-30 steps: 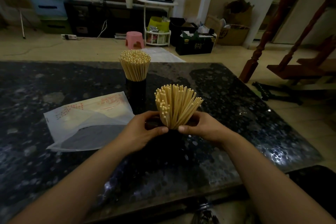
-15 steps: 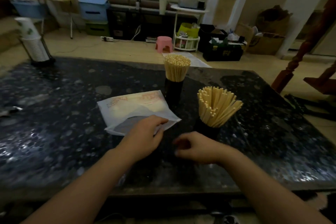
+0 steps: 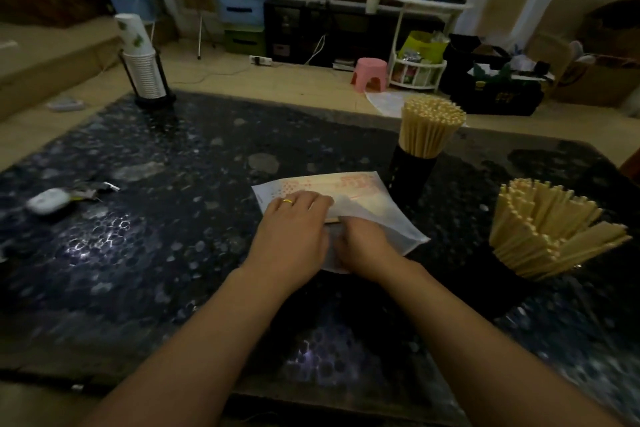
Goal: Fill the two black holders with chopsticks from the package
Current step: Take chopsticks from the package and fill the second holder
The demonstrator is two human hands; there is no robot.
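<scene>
Since the frame half a second back, both hands have left the nearer holder and come together on the package, and the view has swung left so the filled holders now sit at the right.

The left hand [image 3: 294,229] lies palm-down on the package [image 3: 349,198], its fingers [image 3: 304,203] fairly straight and spread flat over the printed upper face, a gold ring [image 3: 287,201] on one of them. It presses rather than grasps. The right hand [image 3: 363,246] is at the package's near edge, just beside the left one; its fingers are tucked toward or under the translucent flap, and whether they pinch the plastic or anything inside cannot be told.

The package lies flat on the dark speckled table [image 3: 138,253], its red-printed end pointing away from the person. A few pale chopsticks seem to show through it near the fingertips, though the blur makes this uncertain.

Just beyond the package, at its far right corner, stands the far black holder [image 3: 412,177], upright and packed with chopsticks [image 3: 431,128]. Nearer and further right is the second holder [image 3: 512,284], mostly lost in shadow, with its bundle of chopsticks [image 3: 550,232] fanned out and leaning right.

At the table's far left corner stands a rack of stacked paper cups [image 3: 140,59]. A small white object [image 3: 48,201] lies near the left edge.
</scene>
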